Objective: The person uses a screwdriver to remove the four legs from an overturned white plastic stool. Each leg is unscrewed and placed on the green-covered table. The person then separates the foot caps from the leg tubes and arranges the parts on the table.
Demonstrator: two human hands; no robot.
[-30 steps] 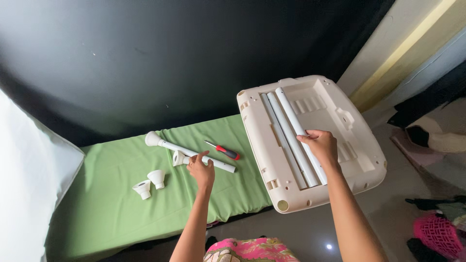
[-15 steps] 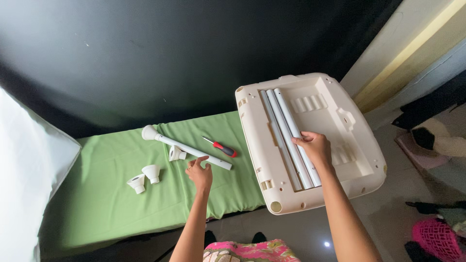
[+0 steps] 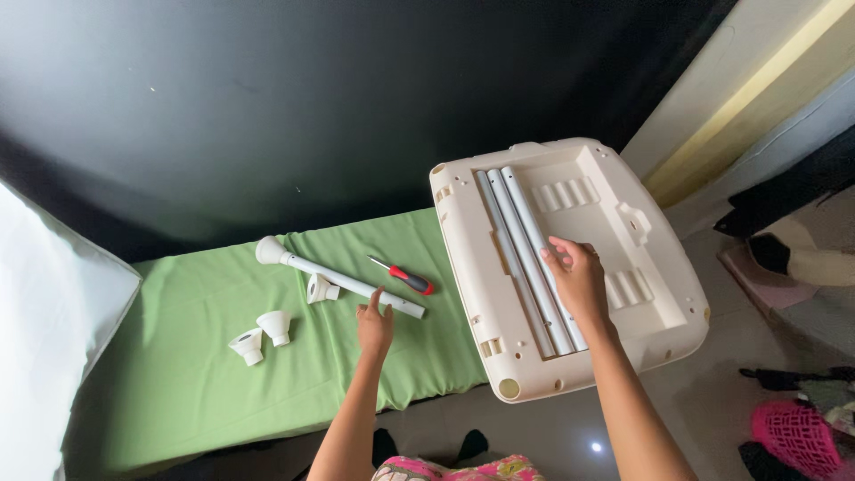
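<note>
The 3 white tubes [image 3: 525, 258] lie side by side in a groove of the cream plastic base [image 3: 641, 294], so they cannot roll. My right hand [image 3: 577, 283] rests on them, fingers loosely curled. My left hand [image 3: 374, 325], fingers extended, touches the loose tube [image 3: 338, 278] on green cloth [image 3: 178, 374].

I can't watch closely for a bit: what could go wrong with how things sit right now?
The cream tray juts past the green mat over the floor; the right hand pressing on the white tubes might tip it. The loose tube by the left hand could roll into the screwdriver.
</note>
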